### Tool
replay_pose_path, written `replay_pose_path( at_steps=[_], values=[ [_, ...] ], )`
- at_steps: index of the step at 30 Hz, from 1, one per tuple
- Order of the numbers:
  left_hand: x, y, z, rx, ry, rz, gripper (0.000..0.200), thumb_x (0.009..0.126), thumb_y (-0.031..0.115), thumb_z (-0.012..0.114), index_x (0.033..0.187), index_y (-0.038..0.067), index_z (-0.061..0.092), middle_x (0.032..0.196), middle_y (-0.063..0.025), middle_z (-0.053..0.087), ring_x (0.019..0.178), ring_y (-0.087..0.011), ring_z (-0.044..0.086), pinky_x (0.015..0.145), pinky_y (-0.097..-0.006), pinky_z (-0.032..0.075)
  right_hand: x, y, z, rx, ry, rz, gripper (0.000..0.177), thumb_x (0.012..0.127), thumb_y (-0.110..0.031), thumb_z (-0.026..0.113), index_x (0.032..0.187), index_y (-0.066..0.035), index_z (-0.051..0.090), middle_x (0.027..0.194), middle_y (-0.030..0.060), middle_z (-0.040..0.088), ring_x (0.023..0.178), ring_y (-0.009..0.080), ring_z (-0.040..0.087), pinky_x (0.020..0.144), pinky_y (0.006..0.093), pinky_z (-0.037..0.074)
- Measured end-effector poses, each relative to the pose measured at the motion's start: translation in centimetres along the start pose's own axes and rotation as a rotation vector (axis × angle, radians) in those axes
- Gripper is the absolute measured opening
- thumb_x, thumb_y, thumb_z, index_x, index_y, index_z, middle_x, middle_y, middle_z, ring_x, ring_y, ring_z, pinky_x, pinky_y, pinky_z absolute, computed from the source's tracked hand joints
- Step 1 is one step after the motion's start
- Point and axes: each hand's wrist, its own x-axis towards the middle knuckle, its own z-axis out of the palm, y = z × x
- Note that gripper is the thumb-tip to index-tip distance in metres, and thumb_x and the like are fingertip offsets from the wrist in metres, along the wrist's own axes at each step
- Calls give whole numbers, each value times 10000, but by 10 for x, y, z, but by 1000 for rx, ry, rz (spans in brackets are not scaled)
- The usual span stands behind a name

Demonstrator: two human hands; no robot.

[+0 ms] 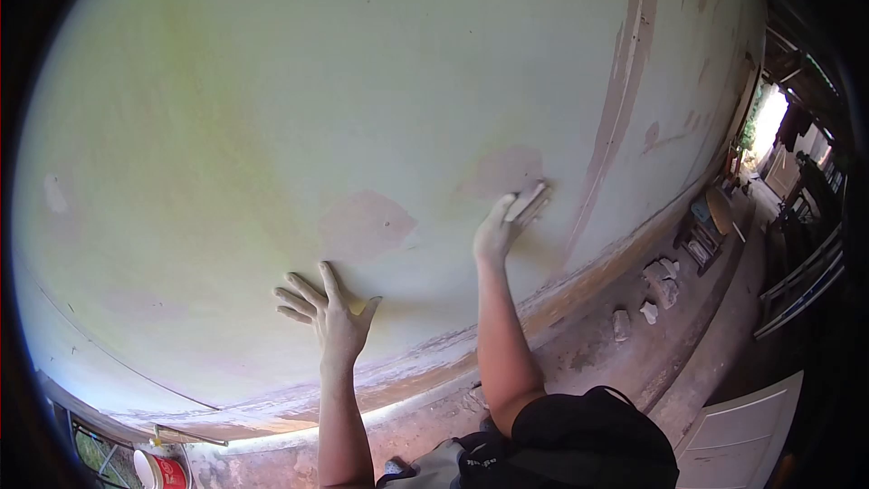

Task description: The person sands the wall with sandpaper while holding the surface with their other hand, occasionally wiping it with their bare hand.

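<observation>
A broad pale green wall (407,109) fills most of the view, with pinkish-brown patches on it. My left hand (335,319) lies against the wall with its fingers spread, holding nothing, just below one brownish patch (367,223). To the right, my right hand (500,228) presses a small flat sanding pad (527,202) to the wall, beside the lower edge of another patch (507,169). Its fingers hide part of the pad. Pale dust coats both hands.
A long brown vertical strip (625,72) runs down the wall at right. Several broken chunks (663,285) lie on the floor along the wall base. A red and white bucket (161,471) stands at lower left; a white panel (744,430) is at lower right.
</observation>
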Motion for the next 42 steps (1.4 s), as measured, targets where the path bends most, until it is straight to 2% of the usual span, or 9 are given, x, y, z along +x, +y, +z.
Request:
replay_pose_path(
  at_steps=[6,12,15,20,25,31,34,40,42],
  values=[
    [-2,-11,5,21,44,94,1066,837,526,820,1643,105,263,1629,-455,-60,1465,-674,-208,1116,-803,-110,-85,9,-1,-230,-356,-395,712,1079,-383,359,1657,-25,148,1712,299,18,1583,498,-38,1245,639,-21],
    [-3,-12,-1,44,5,102,1186,802,499,858,1677,133,147,1653,-402,-142,1488,-637,-215,1149,-764,-106,54,93,-14,-20,3,32,750,1112,-537,259,1661,-41,137,1732,221,73,1600,411,2,1290,512,17],
    [-10,-15,-3,26,18,138,1145,822,493,841,1681,174,156,1668,-377,-132,1497,-625,-206,1156,-758,-102,104,134,-10,108,76,395,731,1113,-520,272,1681,-105,73,1739,203,71,1613,361,46,1269,587,27],
    [-5,-14,9,-7,183,182,951,937,498,704,1677,188,194,1703,-325,-50,1501,-633,-180,1151,-766,-116,-64,-34,19,-42,-50,-120,768,1100,-488,301,1664,-25,62,1716,284,57,1583,497,-35,1243,653,-13],
    [14,-13,16,-143,290,144,1041,968,564,626,1662,18,76,1710,-305,-83,1503,-612,-216,1140,-755,-152,-108,-11,6,-216,-374,-383,715,1061,-319,394,1654,-10,141,1721,280,13,1569,534,-62,1231,678,-11],
    [16,-2,19,-41,344,134,1178,899,655,676,1667,37,33,1670,-363,-161,1481,-617,-264,1104,-788,-159,84,186,-15,204,6,161,747,1105,-471,326,1668,-46,82,1731,242,22,1596,448,3,1280,560,38],
    [13,-1,13,-21,282,133,1182,887,666,682,1668,40,53,1671,-363,-158,1479,-623,-257,1107,-788,-156,112,143,-47,250,129,332,812,1099,-556,310,1667,-35,55,1730,247,17,1593,455,-6,1283,540,21],
    [15,-6,27,29,341,143,1134,861,685,694,1662,73,176,1692,-340,-76,1509,-605,-200,1127,-781,-141,-99,-23,16,-198,-304,-347,782,1090,-475,365,1662,-21,85,1705,313,13,1555,566,-30,1229,687,12],
    [11,-16,27,60,358,164,1091,861,683,692,1657,92,237,1702,-329,-30,1526,-589,-173,1140,-771,-135,-135,-29,15,-131,-446,-471,635,1062,-413,456,1567,-30,416,1674,355,118,1524,621,67,1208,717,76]
  ],
)
